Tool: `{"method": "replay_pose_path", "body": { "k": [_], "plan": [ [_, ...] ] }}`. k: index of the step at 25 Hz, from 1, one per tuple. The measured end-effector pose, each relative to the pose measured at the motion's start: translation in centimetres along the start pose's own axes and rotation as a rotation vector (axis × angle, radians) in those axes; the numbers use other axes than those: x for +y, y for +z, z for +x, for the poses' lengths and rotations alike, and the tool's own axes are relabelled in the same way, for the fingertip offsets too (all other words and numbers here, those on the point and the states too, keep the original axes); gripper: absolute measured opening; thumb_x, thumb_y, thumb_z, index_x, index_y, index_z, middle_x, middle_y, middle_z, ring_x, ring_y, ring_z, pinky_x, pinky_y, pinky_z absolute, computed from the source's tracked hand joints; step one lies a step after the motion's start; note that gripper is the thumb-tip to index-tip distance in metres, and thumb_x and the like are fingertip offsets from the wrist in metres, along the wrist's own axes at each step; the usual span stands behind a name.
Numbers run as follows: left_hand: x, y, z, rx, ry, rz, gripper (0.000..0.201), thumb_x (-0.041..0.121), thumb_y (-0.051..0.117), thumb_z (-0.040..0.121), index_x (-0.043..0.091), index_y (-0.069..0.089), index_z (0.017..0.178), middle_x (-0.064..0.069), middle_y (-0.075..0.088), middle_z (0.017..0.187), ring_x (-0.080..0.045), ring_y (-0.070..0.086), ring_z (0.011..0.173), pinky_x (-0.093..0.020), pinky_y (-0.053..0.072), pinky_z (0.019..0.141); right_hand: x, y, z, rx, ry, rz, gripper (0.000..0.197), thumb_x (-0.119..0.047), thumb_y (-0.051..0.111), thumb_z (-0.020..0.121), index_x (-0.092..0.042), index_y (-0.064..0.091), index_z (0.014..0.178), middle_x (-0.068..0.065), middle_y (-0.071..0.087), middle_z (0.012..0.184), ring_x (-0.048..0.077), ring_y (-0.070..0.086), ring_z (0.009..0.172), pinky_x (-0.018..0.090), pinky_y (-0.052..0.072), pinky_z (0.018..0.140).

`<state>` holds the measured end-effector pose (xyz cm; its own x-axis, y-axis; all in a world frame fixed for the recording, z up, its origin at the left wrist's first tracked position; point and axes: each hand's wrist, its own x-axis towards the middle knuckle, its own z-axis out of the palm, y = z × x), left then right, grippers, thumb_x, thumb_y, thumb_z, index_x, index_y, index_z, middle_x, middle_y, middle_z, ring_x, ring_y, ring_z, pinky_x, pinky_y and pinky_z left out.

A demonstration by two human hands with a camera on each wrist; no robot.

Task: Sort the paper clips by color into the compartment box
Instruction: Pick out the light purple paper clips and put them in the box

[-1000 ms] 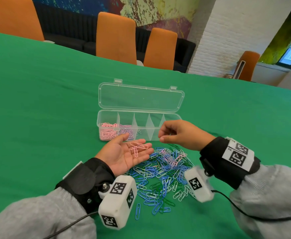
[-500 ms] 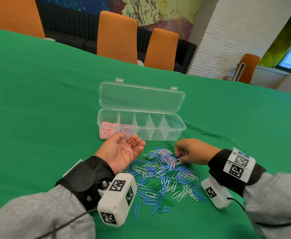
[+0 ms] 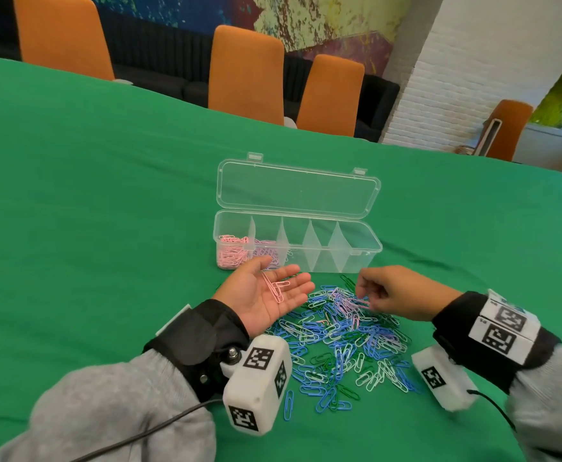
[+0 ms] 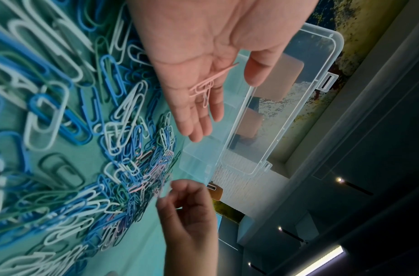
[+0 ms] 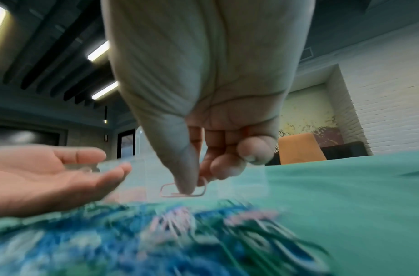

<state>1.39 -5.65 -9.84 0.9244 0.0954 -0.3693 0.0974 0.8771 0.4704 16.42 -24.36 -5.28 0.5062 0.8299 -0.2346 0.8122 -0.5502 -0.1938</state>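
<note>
A left hand lies palm up and flat, pink paper clips resting across its fingers, just near of a clear compartment box on a green table. To its right, the right hand pinches a single pink clip between thumb and fingertips above the mixed pile of clips. More pink clips fill the box's leftmost compartment.

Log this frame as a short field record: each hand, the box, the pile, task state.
left hand: open, palm up, pink clips lying on it
right hand: pinching one pink paper clip above the pile
compartment box: lid open; pink clips in the two leftmost compartments, the others look empty
pile: blue, white, green and some pink clips on the green table
task state: mostly unsorted
</note>
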Motion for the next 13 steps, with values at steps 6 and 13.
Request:
{"method": "replay_pose_path", "body": {
  "k": [6, 13],
  "plan": [
    [-0.2, 0.0, 0.2, -0.006, -0.024, 0.009, 0.046, 0.033, 0.035, 0.097, -0.006, 0.058, 0.1, -0.026, 0.066, 0.096, -0.035, 0.069, 0.078, -0.041, 0.057, 0.065, -4.6, -2.0, 1.2, 0.309, -0.181, 0.498, 0.027, -0.003, 0.065, 0.083, -0.026, 0.055, 0.091, -0.002, 0.061, 0.078, 0.008, 0.051, 0.066, 0.019, 0.044, 0.063],
    [-0.2, 0.0, 0.1, 0.012, 0.028, -0.037, 0.035, 0.027, 0.037, 0.098, 0.0, 0.057, 0.087, -0.017, 0.061, 0.074, -0.025, 0.065, 0.056, -0.031, 0.056, 0.052, -1.2, -0.8, -0.3, -0.04, -0.006, 0.103, 0.022, -0.007, 0.061, 0.084, -0.029, 0.06, 0.082, -0.001, 0.063, 0.079, 0.006, 0.051, 0.065, 0.021, 0.044, 0.067]
  ]
}}
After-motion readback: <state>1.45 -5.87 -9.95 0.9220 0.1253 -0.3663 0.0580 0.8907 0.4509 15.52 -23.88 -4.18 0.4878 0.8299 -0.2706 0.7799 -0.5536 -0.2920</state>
